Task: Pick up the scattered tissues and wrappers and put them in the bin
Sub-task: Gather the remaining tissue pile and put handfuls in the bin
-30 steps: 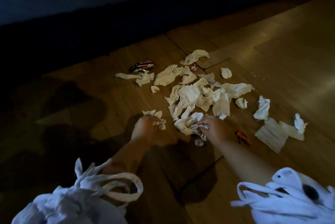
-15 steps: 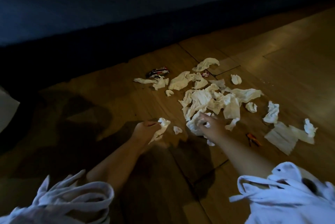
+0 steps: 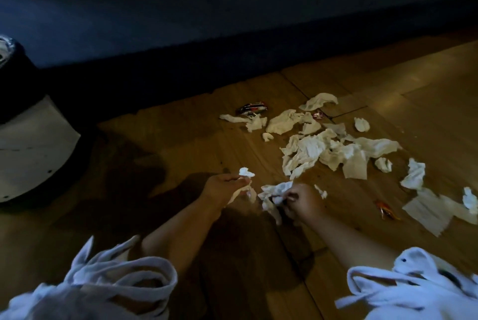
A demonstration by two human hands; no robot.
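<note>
White tissues (image 3: 326, 149) lie scattered in a heap on the wooden floor, right of centre. A red and silver wrapper (image 3: 252, 108) rests at the heap's far left, a small red one (image 3: 317, 114) further back, and an orange one (image 3: 385, 209) at the near right. My left hand (image 3: 223, 189) is closed on a crumpled tissue (image 3: 245, 172), lifted just above the floor. My right hand (image 3: 302, 203) grips a wad of tissues (image 3: 275, 190) close beside it. A white bin (image 3: 31, 149) with a dark liner stands at the far left.
A dark wall and skirting (image 3: 232, 55) run behind the litter. My white sleeves (image 3: 111, 283) fill the bottom corners. Bare wooden floor (image 3: 155, 154) lies between the bin and my hands.
Both hands have lifted their tissues off the floor and drawn together. The view has swung left, bringing the bin into sight.
</note>
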